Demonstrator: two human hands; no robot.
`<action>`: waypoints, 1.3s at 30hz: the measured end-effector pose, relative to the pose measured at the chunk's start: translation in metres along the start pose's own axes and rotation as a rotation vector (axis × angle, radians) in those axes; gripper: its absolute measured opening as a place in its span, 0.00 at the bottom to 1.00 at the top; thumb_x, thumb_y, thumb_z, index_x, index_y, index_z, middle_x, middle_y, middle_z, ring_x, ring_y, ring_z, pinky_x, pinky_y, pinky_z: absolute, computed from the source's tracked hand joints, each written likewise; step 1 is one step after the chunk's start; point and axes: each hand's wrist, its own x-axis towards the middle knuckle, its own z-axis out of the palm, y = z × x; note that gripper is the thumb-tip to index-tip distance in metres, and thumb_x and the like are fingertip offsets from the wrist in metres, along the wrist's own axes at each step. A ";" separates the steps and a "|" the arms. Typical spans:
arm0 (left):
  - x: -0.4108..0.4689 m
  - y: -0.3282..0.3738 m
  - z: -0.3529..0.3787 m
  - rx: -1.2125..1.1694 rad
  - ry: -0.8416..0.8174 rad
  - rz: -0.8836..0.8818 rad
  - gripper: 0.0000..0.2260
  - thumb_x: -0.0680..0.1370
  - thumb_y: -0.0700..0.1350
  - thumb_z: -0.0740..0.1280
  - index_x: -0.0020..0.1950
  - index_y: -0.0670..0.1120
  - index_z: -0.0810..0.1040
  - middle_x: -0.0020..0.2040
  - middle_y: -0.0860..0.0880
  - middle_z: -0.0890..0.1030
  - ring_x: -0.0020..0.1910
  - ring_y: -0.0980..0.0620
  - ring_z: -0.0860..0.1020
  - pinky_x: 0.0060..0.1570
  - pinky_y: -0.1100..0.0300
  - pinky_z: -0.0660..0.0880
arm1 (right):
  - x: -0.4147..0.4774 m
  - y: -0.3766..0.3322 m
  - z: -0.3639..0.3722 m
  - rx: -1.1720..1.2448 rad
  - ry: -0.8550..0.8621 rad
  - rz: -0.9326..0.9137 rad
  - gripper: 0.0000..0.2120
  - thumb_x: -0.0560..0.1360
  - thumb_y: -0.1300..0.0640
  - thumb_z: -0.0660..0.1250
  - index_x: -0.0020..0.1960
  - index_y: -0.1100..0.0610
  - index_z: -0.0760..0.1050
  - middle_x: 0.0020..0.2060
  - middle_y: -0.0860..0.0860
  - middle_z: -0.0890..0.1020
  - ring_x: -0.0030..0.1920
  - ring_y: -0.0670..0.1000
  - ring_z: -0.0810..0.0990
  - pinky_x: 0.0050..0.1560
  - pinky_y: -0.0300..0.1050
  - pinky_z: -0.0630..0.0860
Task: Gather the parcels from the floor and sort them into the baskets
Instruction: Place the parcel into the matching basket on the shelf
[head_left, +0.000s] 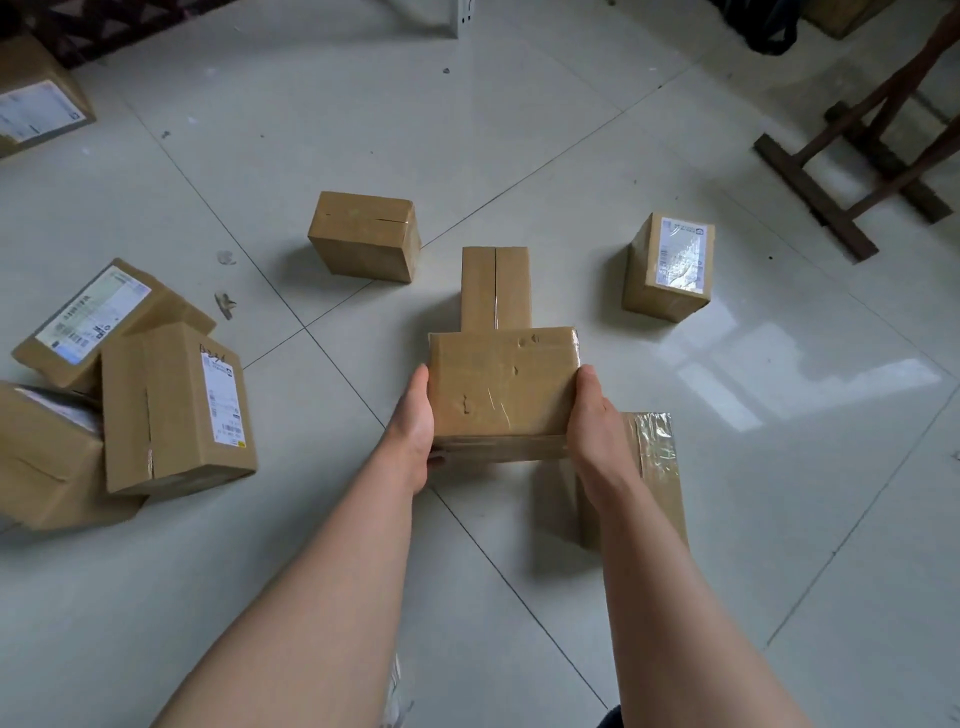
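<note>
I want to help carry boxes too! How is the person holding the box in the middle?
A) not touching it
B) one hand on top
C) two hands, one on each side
C: the left hand and right hand grip opposite sides of the taped box.

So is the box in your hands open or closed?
Closed. The held box has shiny clear tape across its top and no flap lifted; the left hand and right hand grip its sides.
</note>
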 end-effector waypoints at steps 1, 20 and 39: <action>-0.011 0.004 -0.009 -0.026 -0.008 -0.019 0.22 0.80 0.64 0.49 0.49 0.53 0.77 0.48 0.49 0.82 0.44 0.50 0.77 0.46 0.55 0.69 | -0.012 -0.010 0.000 0.042 0.004 0.017 0.31 0.82 0.41 0.42 0.68 0.59 0.73 0.66 0.55 0.75 0.67 0.57 0.70 0.72 0.55 0.62; -0.450 0.238 -0.145 -0.147 0.087 -0.060 0.32 0.64 0.74 0.56 0.51 0.51 0.78 0.54 0.48 0.82 0.48 0.45 0.77 0.58 0.41 0.68 | -0.326 -0.354 -0.142 0.019 -0.289 -0.131 0.25 0.81 0.41 0.45 0.59 0.56 0.72 0.60 0.53 0.74 0.60 0.52 0.72 0.57 0.45 0.65; -0.785 0.276 -0.422 -0.293 0.526 0.311 0.33 0.74 0.72 0.50 0.67 0.51 0.73 0.64 0.44 0.76 0.61 0.41 0.74 0.61 0.44 0.70 | -0.660 -0.577 -0.046 -0.026 -0.736 -0.463 0.21 0.81 0.42 0.48 0.60 0.53 0.73 0.55 0.54 0.80 0.56 0.56 0.77 0.46 0.47 0.69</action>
